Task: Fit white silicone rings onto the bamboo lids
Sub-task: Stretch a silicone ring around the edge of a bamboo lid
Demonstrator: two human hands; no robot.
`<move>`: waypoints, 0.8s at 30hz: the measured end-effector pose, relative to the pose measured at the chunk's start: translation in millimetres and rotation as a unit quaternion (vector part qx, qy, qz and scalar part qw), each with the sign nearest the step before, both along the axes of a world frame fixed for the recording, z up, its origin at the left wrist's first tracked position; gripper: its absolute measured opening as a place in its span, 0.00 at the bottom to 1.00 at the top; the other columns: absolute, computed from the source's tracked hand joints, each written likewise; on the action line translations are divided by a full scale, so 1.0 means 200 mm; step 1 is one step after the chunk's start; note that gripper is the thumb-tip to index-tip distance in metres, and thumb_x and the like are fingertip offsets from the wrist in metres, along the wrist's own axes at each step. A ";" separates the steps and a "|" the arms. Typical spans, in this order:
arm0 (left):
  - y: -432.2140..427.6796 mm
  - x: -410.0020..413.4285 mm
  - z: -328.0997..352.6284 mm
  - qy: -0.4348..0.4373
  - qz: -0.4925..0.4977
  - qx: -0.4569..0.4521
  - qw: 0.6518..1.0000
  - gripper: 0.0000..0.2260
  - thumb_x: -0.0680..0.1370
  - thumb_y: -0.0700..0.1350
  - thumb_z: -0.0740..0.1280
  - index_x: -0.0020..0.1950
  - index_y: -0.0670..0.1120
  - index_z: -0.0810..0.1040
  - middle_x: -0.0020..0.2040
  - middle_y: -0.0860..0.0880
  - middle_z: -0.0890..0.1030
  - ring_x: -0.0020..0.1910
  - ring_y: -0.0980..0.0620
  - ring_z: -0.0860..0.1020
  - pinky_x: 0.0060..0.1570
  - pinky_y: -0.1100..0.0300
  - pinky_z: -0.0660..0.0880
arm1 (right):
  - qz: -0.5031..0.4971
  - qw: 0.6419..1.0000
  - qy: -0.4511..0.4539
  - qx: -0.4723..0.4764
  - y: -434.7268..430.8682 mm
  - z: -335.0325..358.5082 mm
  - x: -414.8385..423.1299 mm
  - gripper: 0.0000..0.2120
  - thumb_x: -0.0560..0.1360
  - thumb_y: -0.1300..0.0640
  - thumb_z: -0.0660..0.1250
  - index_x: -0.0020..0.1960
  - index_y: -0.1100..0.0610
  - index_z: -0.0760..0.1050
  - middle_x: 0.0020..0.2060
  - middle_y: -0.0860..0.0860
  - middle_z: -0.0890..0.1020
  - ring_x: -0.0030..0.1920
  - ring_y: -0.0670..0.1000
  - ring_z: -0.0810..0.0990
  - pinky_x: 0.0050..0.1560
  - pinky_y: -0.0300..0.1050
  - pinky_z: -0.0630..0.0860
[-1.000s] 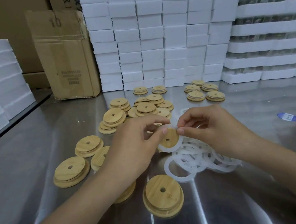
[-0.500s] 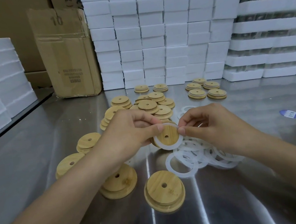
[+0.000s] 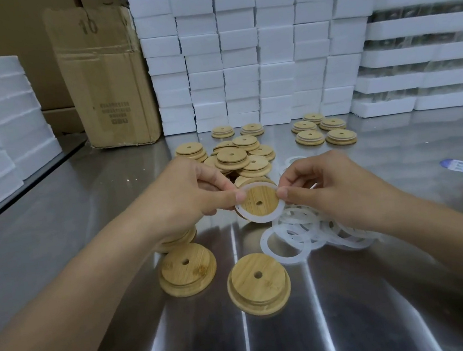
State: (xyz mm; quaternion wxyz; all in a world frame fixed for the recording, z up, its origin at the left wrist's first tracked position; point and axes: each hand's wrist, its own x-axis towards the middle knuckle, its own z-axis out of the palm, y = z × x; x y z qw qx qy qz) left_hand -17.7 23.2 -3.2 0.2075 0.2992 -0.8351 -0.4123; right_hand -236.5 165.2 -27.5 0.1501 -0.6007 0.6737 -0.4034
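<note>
A lid (image 3: 259,203) is held up above the shiny surface (image 3: 359,305), pinched on one edge by the left hand (image 3: 182,201) and on the opposite edge by the right hand (image 3: 331,191). Both grips are closed tight, thumb and fingers on the rim. A ring (image 3: 274,215) is seated around that lid, white showing all the way round the wood. Just past the lid, on its right hand's side, the loose rings (image 3: 314,232) are heaped on the surface. Two bare lids (image 3: 258,283) are lying nearer than the held lid, apart from it. Beyond it a pile of lids (image 3: 239,156) is stacked up, and further back foam blocks (image 3: 252,49) and a box (image 3: 105,77) are lined up.
</note>
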 end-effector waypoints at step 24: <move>0.02 -0.01 -0.03 -0.012 0.004 -0.043 0.999 0.03 0.73 0.46 0.82 0.43 0.50 0.90 0.39 0.53 0.89 0.43 0.56 0.88 0.44 0.68 0.80 | -0.038 0.999 -0.011 0.012 -0.01 -0.02 0.00 0.08 0.79 0.51 0.74 0.42 0.50 0.84 0.35 0.48 0.85 0.38 0.46 0.80 0.44 0.46 0.78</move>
